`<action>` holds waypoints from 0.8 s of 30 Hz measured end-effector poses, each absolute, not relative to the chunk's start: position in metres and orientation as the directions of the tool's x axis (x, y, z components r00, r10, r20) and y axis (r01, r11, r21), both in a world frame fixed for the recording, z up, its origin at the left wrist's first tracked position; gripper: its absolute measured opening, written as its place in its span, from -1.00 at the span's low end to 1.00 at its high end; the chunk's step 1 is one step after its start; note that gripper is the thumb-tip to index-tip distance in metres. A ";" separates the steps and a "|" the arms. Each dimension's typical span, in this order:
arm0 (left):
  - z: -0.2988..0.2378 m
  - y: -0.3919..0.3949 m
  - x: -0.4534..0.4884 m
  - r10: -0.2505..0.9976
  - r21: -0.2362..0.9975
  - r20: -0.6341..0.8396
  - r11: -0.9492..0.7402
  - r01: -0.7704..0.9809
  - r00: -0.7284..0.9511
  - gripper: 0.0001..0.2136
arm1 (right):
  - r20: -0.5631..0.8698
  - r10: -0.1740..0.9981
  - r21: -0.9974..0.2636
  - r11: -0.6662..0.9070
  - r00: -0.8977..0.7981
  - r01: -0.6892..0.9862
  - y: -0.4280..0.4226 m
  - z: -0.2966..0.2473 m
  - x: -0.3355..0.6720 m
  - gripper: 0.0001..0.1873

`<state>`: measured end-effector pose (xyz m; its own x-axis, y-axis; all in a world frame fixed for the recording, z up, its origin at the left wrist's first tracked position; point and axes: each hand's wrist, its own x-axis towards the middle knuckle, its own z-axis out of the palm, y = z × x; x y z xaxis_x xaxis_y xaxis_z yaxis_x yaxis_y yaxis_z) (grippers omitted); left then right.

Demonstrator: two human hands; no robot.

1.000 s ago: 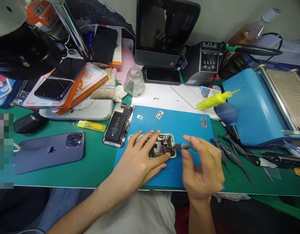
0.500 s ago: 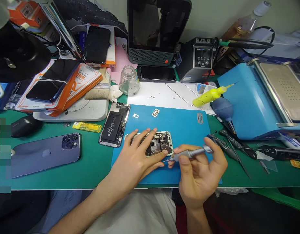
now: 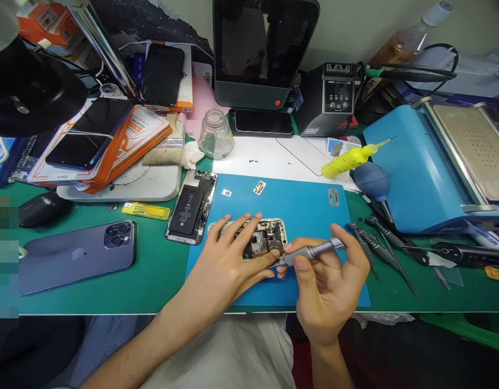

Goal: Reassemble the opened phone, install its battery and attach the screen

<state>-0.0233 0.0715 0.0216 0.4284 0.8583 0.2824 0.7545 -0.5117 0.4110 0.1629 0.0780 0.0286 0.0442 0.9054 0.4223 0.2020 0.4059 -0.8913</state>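
Opened phone [image 3: 278,231]: one, flat on the blue mat [image 3: 310,210]. Left hand [image 3: 230,266]: spread across it, I judge to steady it. Right hand [image 3: 331,289]: gripping a screwdriver [image 3: 305,255], forefinger at its end, presumably for control; tip contact I cannot tell.

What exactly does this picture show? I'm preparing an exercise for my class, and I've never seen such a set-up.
There is no machine: these are a person's bare hands, filmed by a camera on that person's head, looking forward and down. The left hand lies spread over an opened phone on a blue mat. The right hand has a slim grey tool, probably a screwdriver, in its grip; whether its tip touches anything is unclear. On the green bench, left, lies a dark blue phone, cameras up; right of the mat lie tweezers.
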 end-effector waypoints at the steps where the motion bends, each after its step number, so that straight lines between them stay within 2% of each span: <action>1: 0.022 0.072 -0.023 0.859 0.413 0.283 -0.510 0.755 0.426 -0.72 | 0.414 0.910 -0.896 0.399 0.037 0.195 0.078 0.029 0.163 -0.30; 18: 0.021 0.071 -0.022 0.859 0.418 0.287 -0.510 0.752 0.424 -0.71 | 0.395 0.918 -0.909 0.387 0.027 0.156 0.077 0.027 0.162 -0.30; 24: 0.020 0.072 -0.022 0.860 0.410 0.299 -0.507 0.758 0.414 -0.71 | 0.325 0.945 -0.941 0.319 0.042 0.113 0.075 0.029 0.160 -0.32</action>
<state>-0.0221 0.0719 0.0202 0.4141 0.8598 0.2986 0.7580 -0.5074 0.4098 0.1602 0.0755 0.0290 0.0420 0.9447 0.3253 0.1128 0.3191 -0.9410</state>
